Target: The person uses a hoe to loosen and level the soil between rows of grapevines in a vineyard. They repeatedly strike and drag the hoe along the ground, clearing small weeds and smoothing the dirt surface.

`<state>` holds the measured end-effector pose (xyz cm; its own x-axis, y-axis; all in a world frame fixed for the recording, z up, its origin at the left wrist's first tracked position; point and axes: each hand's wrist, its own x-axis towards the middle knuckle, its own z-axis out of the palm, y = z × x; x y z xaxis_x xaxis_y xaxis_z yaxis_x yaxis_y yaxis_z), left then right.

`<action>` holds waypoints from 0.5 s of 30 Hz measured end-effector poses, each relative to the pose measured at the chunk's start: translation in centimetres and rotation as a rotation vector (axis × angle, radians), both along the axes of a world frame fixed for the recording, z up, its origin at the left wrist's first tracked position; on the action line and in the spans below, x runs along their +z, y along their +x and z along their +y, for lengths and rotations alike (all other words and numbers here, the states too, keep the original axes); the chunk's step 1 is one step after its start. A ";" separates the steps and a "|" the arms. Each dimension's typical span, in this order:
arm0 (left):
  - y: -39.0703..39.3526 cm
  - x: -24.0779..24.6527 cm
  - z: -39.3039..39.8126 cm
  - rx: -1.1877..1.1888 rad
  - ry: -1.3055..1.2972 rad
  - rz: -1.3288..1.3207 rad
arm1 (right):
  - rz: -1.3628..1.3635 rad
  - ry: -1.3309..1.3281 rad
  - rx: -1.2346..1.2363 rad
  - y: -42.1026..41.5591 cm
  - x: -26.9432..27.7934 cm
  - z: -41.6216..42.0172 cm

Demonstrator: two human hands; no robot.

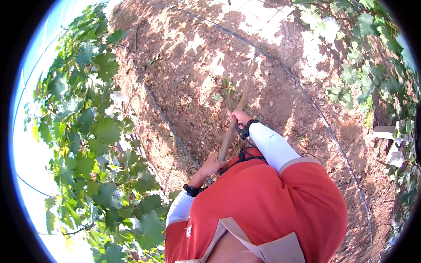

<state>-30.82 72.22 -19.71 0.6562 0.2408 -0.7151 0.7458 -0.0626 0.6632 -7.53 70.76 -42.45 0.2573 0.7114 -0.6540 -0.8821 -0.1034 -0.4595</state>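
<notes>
My left hand (213, 164) is closed around the near end of a long wooden handle (245, 92), close to my body. Farther along the same handle, my right hand (239, 117) grips it, a strapped device at its wrist. The handle slants away over the soil, its far end at the ground near a black hose (306, 93). What sits on that end cannot be made out. Small green weeds (228, 88) grow just left of the handle.
Leafy grapevines (105, 131) rise on the left, and more vines (365, 75) stand on the right. A second dark hose (161, 113) crosses the dry, stony soil (194, 108) on the left. A pale post or board (384, 133) shows at the right.
</notes>
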 end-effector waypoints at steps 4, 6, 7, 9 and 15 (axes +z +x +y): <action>0.6 0.8 -0.3 -0.005 -0.052 0.017 | -0.226 0.002 0.238 1.7 -1.8 -1.3; 0.8 1.2 -0.2 -0.036 -0.056 0.006 | -0.210 0.001 0.245 1.5 -2.1 -1.7; 0.9 1.6 -0.3 -0.041 -0.060 0.015 | -0.144 -0.005 0.204 1.0 -1.9 -1.9; 1.2 3.1 -0.6 -0.056 -0.067 0.033 | -0.019 -0.019 0.112 0.3 -1.7 -2.1; 1.1 6.1 -0.8 -0.196 0.120 0.052 | 0.016 -0.009 0.025 -1.0 -1.7 -2.7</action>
